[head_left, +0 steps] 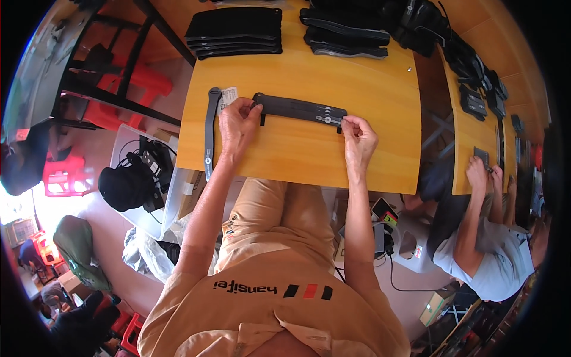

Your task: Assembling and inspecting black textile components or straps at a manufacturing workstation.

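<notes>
Between my two hands a flat dark grey strap (300, 109) lies stretched out above the wooden table (285, 152), white marks printed near its right end. My left hand (238, 125) pinches the left end between thumb and fingers. At the other end, the fingers of my right hand (360, 141) are closed on the strap's corner. Small black tabs show under the strap beside each hand. Left of my left hand lies a second, narrower-looking grey strap (210, 131), running toward the near edge. A white printed label sheet (228, 96) is partly covered by my left hand.
At the far side sit a stack of flat black pieces (234, 33) and a pile of folded black straps (345, 35). A white bin (169, 205) with black gear stands left of the table. To the right, a co-worker (488, 256) handles a dark piece at another table.
</notes>
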A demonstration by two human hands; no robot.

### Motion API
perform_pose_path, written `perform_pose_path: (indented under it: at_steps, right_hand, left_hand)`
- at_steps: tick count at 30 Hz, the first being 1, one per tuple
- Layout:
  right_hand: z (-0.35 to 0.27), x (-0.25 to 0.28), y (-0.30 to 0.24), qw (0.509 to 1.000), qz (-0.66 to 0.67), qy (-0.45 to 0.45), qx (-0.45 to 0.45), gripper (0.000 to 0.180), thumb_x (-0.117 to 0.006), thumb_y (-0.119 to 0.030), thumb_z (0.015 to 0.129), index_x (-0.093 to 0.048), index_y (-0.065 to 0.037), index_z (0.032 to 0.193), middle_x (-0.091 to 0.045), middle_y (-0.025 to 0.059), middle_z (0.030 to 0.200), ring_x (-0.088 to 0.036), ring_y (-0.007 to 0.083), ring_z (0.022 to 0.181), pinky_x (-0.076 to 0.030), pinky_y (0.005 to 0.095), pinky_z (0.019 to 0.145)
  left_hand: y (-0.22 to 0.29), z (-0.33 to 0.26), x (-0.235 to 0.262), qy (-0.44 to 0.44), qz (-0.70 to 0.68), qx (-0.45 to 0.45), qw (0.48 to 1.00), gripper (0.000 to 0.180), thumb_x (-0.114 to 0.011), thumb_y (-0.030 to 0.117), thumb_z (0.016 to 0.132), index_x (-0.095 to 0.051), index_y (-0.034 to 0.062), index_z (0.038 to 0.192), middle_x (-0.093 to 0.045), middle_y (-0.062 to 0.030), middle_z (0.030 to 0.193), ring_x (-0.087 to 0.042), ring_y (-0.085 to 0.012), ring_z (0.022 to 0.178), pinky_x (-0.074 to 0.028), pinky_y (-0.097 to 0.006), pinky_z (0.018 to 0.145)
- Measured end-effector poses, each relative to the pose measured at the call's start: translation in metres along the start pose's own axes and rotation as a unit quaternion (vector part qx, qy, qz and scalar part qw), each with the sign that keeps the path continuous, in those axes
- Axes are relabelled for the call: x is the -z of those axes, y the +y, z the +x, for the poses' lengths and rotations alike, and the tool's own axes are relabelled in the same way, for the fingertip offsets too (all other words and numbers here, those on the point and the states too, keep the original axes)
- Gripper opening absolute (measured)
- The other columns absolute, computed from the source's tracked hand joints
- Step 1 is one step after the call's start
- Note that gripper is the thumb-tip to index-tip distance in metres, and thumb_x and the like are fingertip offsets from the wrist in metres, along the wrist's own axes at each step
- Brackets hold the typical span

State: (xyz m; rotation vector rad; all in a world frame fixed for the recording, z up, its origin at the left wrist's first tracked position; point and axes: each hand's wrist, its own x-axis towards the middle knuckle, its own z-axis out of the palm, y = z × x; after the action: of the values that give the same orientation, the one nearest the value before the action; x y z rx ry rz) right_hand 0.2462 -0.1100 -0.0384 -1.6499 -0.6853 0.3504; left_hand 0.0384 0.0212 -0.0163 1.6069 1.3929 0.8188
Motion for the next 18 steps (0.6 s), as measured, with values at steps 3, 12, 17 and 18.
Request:
perform_pose_path:
  at_steps: [3,12,17,18]
  right_hand:
    - [-0.0009,-0.0026,-0.0036,1.000,0.007,0.003,-0.011,0.006,-0.066,0.001,0.078,-0.065,0.002,0.083,-0.059,0.0005,0.068,-0.049,0.0054,0.057,-0.043,0.0202,0.054]
    - [-0.0006,-0.0018,-0.0068,1.000,-0.026,0.003,0.004,0.005,-0.067,0.001,0.077,-0.064,0.002,0.082,-0.058,0.0010,0.067,-0.049,0.0058,0.056,-0.042,0.0204,0.052]
    - [-0.0010,-0.0024,-0.0059,1.000,-0.030,0.004,0.004,0.006,-0.067,0.002,0.077,-0.064,0.002,0.082,-0.058,0.0012,0.067,-0.049,0.0060,0.056,-0.042,0.0206,0.052]
    - [-0.0011,-0.0025,-0.0057,1.000,-0.030,0.007,0.006,0.006,-0.067,0.002,0.077,-0.064,0.002,0.082,-0.058,0.0012,0.067,-0.049,0.0061,0.055,-0.042,0.0206,0.052]
  left_hand:
    - [-0.0012,0.0012,0.0008,0.013,0.020,-0.006,1.000,0.023,-0.070,0.017,0.075,-0.065,-0.0031,0.084,-0.065,-0.0088,0.066,-0.060,-0.0141,0.060,-0.047,-0.028,0.060]
    - [0.0009,-0.0002,-0.0013,0.016,0.031,-0.004,0.999,0.022,-0.070,0.018,0.074,-0.065,-0.0013,0.083,-0.063,-0.0077,0.064,-0.059,-0.0142,0.058,-0.047,-0.028,0.059]
    - [-0.0002,0.0002,-0.0014,0.018,0.035,-0.001,0.999,0.023,-0.071,0.019,0.074,-0.065,-0.0011,0.084,-0.064,-0.0079,0.065,-0.060,-0.0157,0.059,-0.047,-0.029,0.059]
    - [-0.0002,0.0002,-0.0015,0.021,0.039,-0.002,0.999,0.023,-0.071,0.019,0.074,-0.066,-0.0008,0.084,-0.064,-0.0079,0.065,-0.061,-0.0163,0.060,-0.048,-0.030,0.060]
